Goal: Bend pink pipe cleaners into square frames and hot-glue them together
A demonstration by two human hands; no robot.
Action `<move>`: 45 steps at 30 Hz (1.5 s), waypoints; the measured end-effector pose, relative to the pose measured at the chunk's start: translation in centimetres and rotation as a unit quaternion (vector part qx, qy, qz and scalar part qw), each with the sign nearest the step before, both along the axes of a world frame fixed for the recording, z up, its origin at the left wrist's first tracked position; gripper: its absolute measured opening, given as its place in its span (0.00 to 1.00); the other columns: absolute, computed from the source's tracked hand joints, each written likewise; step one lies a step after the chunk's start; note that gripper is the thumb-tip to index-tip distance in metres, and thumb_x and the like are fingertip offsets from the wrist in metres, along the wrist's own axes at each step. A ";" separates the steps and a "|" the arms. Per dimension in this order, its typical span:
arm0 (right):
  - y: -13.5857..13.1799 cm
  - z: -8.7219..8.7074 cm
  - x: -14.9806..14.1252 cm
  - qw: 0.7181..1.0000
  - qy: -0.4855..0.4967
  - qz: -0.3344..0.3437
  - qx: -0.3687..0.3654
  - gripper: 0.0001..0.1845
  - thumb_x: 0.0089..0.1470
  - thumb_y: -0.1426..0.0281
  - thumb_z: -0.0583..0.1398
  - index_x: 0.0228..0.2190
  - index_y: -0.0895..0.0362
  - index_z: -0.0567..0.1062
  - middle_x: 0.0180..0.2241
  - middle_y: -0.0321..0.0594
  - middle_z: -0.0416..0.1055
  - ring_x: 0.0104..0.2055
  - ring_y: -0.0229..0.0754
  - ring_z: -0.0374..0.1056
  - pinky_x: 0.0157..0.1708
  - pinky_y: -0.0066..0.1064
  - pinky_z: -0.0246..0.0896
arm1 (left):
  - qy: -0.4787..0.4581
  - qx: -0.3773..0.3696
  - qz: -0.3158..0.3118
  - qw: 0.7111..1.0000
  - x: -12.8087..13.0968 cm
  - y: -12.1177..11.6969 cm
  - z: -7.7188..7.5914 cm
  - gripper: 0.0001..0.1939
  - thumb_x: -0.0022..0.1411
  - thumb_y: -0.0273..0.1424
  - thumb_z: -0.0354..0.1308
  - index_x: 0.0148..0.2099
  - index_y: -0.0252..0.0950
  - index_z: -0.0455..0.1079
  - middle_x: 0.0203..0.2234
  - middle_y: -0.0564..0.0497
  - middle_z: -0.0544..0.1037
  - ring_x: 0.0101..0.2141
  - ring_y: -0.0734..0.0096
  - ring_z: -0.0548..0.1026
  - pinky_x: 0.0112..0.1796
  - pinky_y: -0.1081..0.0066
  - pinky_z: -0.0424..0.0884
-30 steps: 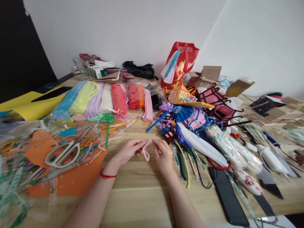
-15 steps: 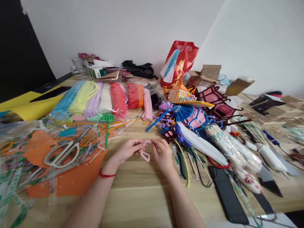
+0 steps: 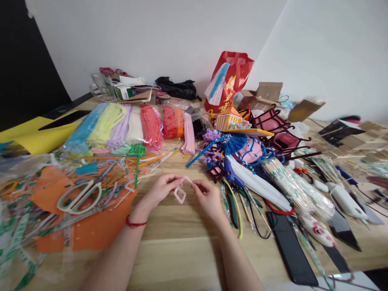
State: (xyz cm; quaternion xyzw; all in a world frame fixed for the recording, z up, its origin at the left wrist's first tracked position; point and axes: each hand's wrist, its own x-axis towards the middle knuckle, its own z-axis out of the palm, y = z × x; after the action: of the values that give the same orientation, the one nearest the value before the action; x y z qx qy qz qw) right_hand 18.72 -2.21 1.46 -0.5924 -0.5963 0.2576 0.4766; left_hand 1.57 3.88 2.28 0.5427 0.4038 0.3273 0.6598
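Note:
A pink pipe cleaner [image 3: 180, 195] is bent into small angular loops, one hanging as a diamond just above the wooden table [image 3: 176, 250]. My left hand [image 3: 163, 189] pinches it from the left between thumb and fingers. From the other side, the fingertips of my right hand [image 3: 207, 196] grip its upper right part. Both hands are closed on the same piece, close together. A bundle of pink pipe cleaners [image 3: 188, 133] lies beyond them.
Cream-handled scissors [image 3: 79, 197] rest on orange sheets at left. Bagged pipe cleaners [image 3: 115, 125] line the back. To the right are a blue glue gun [image 3: 233, 171], bagged sticks [image 3: 285, 182], a black phone [image 3: 291, 246] and pink lanterns [image 3: 281, 139]. A red bag [image 3: 232, 81] stands behind.
The pink pipe cleaner has been turned in my fingers, its hanging loop shifting left and up to show as a diamond. Both hands stay pinched on it, nearly in place.

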 end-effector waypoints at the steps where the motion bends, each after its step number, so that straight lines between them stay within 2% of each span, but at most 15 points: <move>1: 0.1 -0.1 0.0 0.999 0.026 0.003 -0.023 0.11 0.53 0.67 0.58 0.33 0.58 0.78 0.27 0.40 0.75 0.25 0.38 0.67 0.25 0.27 0.61 | 0.003 -0.001 0.007 1.000 0.0 0.0 0.0 0.20 0.48 0.44 0.64 0.36 0.31 0.72 0.27 0.53 0.72 0.25 0.76 0.67 0.25 0.77 0.61; 5: 0.3 -0.3 -0.1 0.990 0.119 0.011 -0.072 0.13 0.52 0.62 0.58 0.30 0.60 0.77 0.24 0.40 0.74 0.21 0.37 0.65 0.21 0.26 0.59 | -0.019 -0.053 0.015 0.998 0.2 0.0 -0.3 0.24 0.51 0.49 0.59 0.39 0.31 0.73 0.29 0.50 0.74 0.24 0.76 0.67 0.23 0.76 0.62; 8: 0.4 -0.3 0.0 0.987 0.141 -0.002 -0.079 0.15 0.51 0.60 0.58 0.29 0.60 0.76 0.24 0.41 0.74 0.20 0.36 0.64 0.20 0.26 0.59 | -0.017 -0.092 0.033 0.995 0.2 0.1 -0.6 0.26 0.53 0.51 0.56 0.37 0.30 0.73 0.24 0.51 0.73 0.21 0.78 0.66 0.22 0.77 0.60; 11: 0.4 -0.3 0.0 0.991 0.113 -0.028 -0.070 0.15 0.50 0.61 0.58 0.28 0.60 0.76 0.24 0.41 0.74 0.20 0.36 0.64 0.20 0.26 0.58 | 0.029 -0.092 0.042 0.994 -0.1 0.3 -0.6 0.28 0.54 0.53 0.54 0.35 0.29 0.73 0.21 0.51 0.73 0.19 0.78 0.66 0.20 0.78 0.57; 13: 0.3 -0.4 0.0 0.994 0.083 -0.039 -0.058 0.14 0.51 0.62 0.57 0.28 0.59 0.76 0.23 0.40 0.73 0.21 0.37 0.64 0.21 0.26 0.58 | 0.065 -0.073 0.023 0.995 -0.4 0.3 -0.5 0.28 0.55 0.52 0.53 0.35 0.30 0.73 0.23 0.49 0.74 0.20 0.77 0.67 0.19 0.78 0.57; 17: 0.1 -0.4 -0.1 0.998 0.030 -0.044 -0.038 0.12 0.51 0.66 0.56 0.29 0.59 0.77 0.24 0.39 0.74 0.23 0.38 0.66 0.24 0.27 0.59 | 0.094 -0.042 -0.046 0.994 -0.6 0.0 0.0 0.19 0.54 0.45 0.57 0.32 0.31 0.75 0.26 0.48 0.76 0.23 0.74 0.70 0.22 0.78 0.60; 21: 0.1 -0.5 -0.1 0.998 -0.006 -0.050 -0.032 0.11 0.51 0.67 0.56 0.30 0.59 0.77 0.24 0.38 0.74 0.24 0.38 0.66 0.25 0.27 0.59 | 0.099 -0.027 -0.057 0.993 -0.2 -0.3 0.3 0.16 0.50 0.40 0.60 0.30 0.30 0.75 0.23 0.48 0.76 0.22 0.74 0.70 0.24 0.76 0.63; 24: 0.0 -0.6 -0.1 0.998 -0.032 -0.042 -0.033 0.15 0.52 0.68 0.55 0.39 0.59 0.77 0.24 0.37 0.74 0.22 0.37 0.65 0.24 0.26 0.59 | 0.102 -0.005 -0.036 0.994 0.3 -0.3 0.1 0.16 0.49 0.40 0.59 0.28 0.30 0.74 0.20 0.50 0.74 0.21 0.76 0.67 0.23 0.76 0.62; 27: -0.1 -0.4 0.0 0.996 -0.086 -0.002 -0.017 0.23 0.54 0.72 0.52 0.51 0.56 0.70 0.26 0.36 0.74 0.23 0.36 0.64 0.26 0.25 0.59 | 0.102 0.021 -0.014 0.994 0.6 -0.2 -0.3 0.17 0.50 0.42 0.58 0.26 0.31 0.72 0.18 0.52 0.71 0.19 0.77 0.64 0.22 0.76 0.60; 31: -0.4 -0.1 -0.1 0.986 -0.160 0.050 0.010 0.26 0.53 0.76 0.50 0.53 0.54 0.69 0.32 0.39 0.75 0.30 0.39 0.68 0.33 0.27 0.61 | 0.098 0.055 0.010 0.994 0.8 -0.2 -0.8 0.20 0.53 0.45 0.55 0.23 0.32 0.70 0.14 0.55 0.66 0.18 0.78 0.60 0.21 0.76 0.59; 36: -0.4 -0.1 -0.2 0.984 -0.177 0.030 0.004 0.28 0.55 0.75 0.50 0.57 0.53 0.63 0.33 0.39 0.75 0.26 0.38 0.66 0.31 0.27 0.61 | 0.102 0.089 0.019 0.991 0.9 -0.2 -1.5 0.19 0.53 0.45 0.55 0.25 0.32 0.71 0.19 0.52 0.70 0.22 0.73 0.66 0.25 0.74 0.64; 41: -0.2 -0.2 -0.3 0.986 -0.166 0.007 0.016 0.18 0.57 0.71 0.52 0.48 0.55 0.72 0.34 0.42 0.75 0.26 0.38 0.67 0.30 0.28 0.61 | 0.124 0.124 0.012 0.984 0.8 -0.2 -1.9 0.17 0.56 0.40 0.51 0.27 0.32 0.73 0.21 0.51 0.72 0.23 0.73 0.67 0.27 0.74 0.65; 45: -0.2 -0.2 -0.5 0.990 -0.140 -0.022 0.026 0.13 0.58 0.67 0.53 0.40 0.55 0.75 0.33 0.41 0.75 0.24 0.38 0.67 0.29 0.28 0.61 | 0.154 0.160 0.004 0.975 0.7 -0.3 -1.7 0.16 0.57 0.38 0.50 0.28 0.32 0.74 0.21 0.51 0.73 0.23 0.73 0.67 0.26 0.75 0.63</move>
State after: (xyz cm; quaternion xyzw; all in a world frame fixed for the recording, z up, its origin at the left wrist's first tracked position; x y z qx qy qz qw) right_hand 18.23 -2.44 1.24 -0.6233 -0.6502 0.1456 0.4093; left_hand 2.31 3.61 0.63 0.6831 0.4451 0.3029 0.4935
